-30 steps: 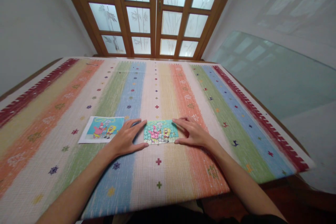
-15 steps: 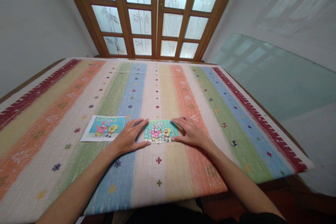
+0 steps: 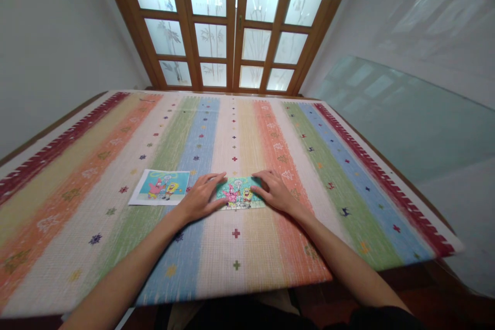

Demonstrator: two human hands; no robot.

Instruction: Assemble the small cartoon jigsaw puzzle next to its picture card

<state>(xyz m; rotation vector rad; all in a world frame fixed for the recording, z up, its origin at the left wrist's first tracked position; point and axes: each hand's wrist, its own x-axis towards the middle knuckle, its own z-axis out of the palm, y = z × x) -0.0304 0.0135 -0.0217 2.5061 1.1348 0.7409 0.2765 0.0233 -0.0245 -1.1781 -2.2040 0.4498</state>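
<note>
While the small jigsaw puzzle [image 3: 240,193] lies flat on the striped tablecloth [image 3: 270,247], both of the person's hands bracket it from either short end. The left hand [image 3: 202,198] rests palm down at the puzzle's left edge, its fingers spread loosely and pointing toward the picture, the fingertips touching or overlapping that edge. The right hand [image 3: 275,192] mirrors it at the right edge, fingers likewise extended and flat. Neither hand closes on anything; both are open, pressing or steadying rather than pinching, and nothing is lifted off the cloth.

The puzzle is a rectangle whose long axis runs left to right across the person's view, square to the near table edge and crossing the cloth's stripes. It sits directly between the two hands, so each hand meets a short side and the two face one another along that long axis. Both hands are about equally near; neither has a clear advantage, though the left appears to cover slightly more of its end. Whether the fingertips lie on top of the pieces or only butt against the rim cannot be told from this view.

Just left of the left hand, apart from the puzzle, lies a printed reference picture [image 3: 160,187] showing the same cartoon scene, also flat and with its long side running the same way. Beyond the table stands a wooden-framed window [image 3: 232,26] with frosted panes.
</note>
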